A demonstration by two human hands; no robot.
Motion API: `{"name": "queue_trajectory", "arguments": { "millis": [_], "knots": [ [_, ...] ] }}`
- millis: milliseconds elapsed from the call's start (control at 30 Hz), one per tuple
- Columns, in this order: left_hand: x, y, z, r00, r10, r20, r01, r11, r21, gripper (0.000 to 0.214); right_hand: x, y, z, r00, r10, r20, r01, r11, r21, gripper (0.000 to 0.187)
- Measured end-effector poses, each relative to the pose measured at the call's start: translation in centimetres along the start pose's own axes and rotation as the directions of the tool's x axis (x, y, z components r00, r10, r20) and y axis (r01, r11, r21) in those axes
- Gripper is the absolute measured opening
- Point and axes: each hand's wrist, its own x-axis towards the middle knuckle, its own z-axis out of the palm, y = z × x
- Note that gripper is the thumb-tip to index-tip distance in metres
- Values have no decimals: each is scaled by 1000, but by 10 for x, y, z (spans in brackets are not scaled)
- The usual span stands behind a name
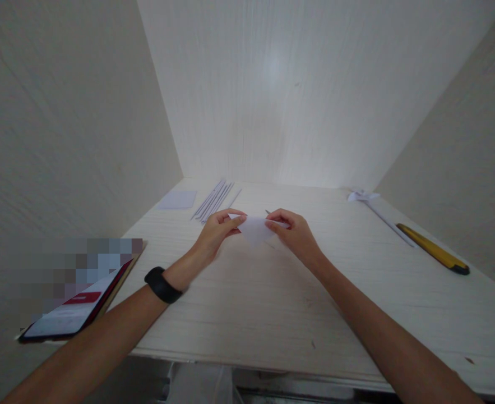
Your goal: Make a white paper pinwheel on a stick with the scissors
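A folded piece of white paper (255,229), its lower part tapering to a point, is held up over the middle of the table. My left hand (221,227) pinches its left corner between thumb and fingers; a black band circles that wrist. At the opposite corner, my right hand (290,227) grips the paper the same way. A small dark, thin tip shows just behind the right fingers; what it belongs to is hidden.
Several thin white paper sticks (214,201) lie behind my left hand, beside a stack of square paper (177,199). A paper pinwheel (362,196) on a stick and a yellow cutter knife (432,248) lie right. A phone (79,306) rests at left. Walls enclose the table (247,314).
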Motion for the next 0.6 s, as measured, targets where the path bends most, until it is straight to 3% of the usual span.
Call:
{"name": "queue_trajectory", "arguments": {
  "millis": [333,600],
  "knots": [
    [0,3,1,996,76,-47,-71,993,96,24,1,1,0,1000,-4,4,4,1000,7,14],
    [0,4,0,998,43,-37,-37,988,152,24,1,2,-1,1000,-21,0,21,999,-30,12]
  ]
}}
